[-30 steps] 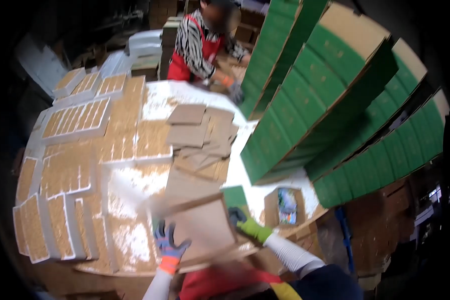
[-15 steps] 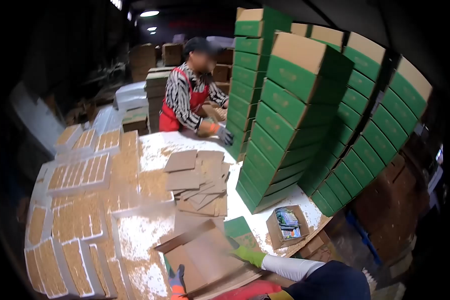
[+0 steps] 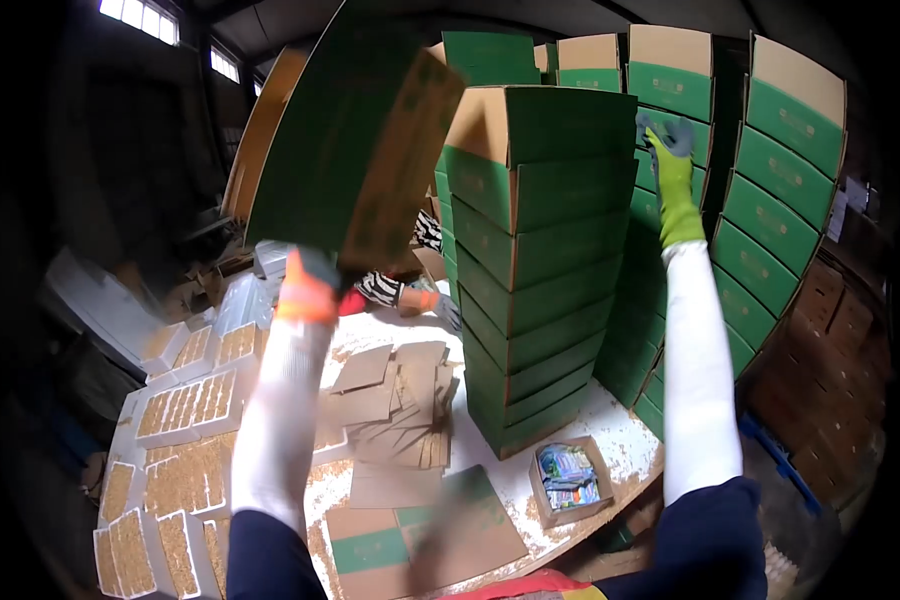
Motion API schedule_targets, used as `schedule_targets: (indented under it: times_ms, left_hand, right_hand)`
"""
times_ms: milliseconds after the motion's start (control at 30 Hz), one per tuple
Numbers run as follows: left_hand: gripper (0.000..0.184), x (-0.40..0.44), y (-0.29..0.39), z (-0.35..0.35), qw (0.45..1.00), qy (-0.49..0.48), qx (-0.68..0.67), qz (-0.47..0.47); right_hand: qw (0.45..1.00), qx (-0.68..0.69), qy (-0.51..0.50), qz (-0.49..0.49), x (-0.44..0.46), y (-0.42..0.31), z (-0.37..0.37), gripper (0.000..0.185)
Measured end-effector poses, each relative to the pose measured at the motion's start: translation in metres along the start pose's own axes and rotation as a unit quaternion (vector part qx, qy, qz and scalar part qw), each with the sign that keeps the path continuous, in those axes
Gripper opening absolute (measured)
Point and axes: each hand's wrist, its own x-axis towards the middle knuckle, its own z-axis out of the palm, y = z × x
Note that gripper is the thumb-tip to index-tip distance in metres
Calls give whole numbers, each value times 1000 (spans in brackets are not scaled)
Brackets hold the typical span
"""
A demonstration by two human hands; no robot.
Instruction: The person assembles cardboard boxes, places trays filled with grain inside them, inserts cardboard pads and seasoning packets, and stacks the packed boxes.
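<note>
Raised at upper left of centre, my left hand (image 3: 312,275), in a grey glove with an orange cuff, grips the lower edge of a green and brown cardboard box (image 3: 355,150), which is tilted. My right hand (image 3: 670,145), in a grey and lime glove, is up with its fingers apart, in front of the green box stacks at the right. Between my arms stands a tall stack of green boxes (image 3: 560,260). A flattened green and brown carton (image 3: 460,530) lies on the table below.
White trays of tan filling (image 3: 190,405) cover the table's left side. Cardboard sheets (image 3: 395,390) lie mid-table. A small box of colourful packets (image 3: 570,475) sits near the front edge. Across the table, a co-worker's gloved hand (image 3: 445,310) is beside the stacks.
The box has risen from the table's front edge to head height in my left hand. My right hand has left it and moved up and right. The view has tilted upward.
</note>
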Motion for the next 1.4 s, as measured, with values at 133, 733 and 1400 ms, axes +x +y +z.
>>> schedule_targets:
  times_ms: [133, 733, 1400]
  left_hand:
    - [69, 103, 25, 89, 997, -27, 76, 12]
    - [76, 107, -44, 88, 971, -52, 199, -120]
    - [88, -537, -155, -278, 666, 372, 571, -304]
  right_hand:
    - [966, 25, -221, 130, 64, 95, 2, 65]
    - [950, -283, -9, -136, 32, 128, 12, 48]
    - [687, -409, -505, 325, -621, 49, -134, 47]
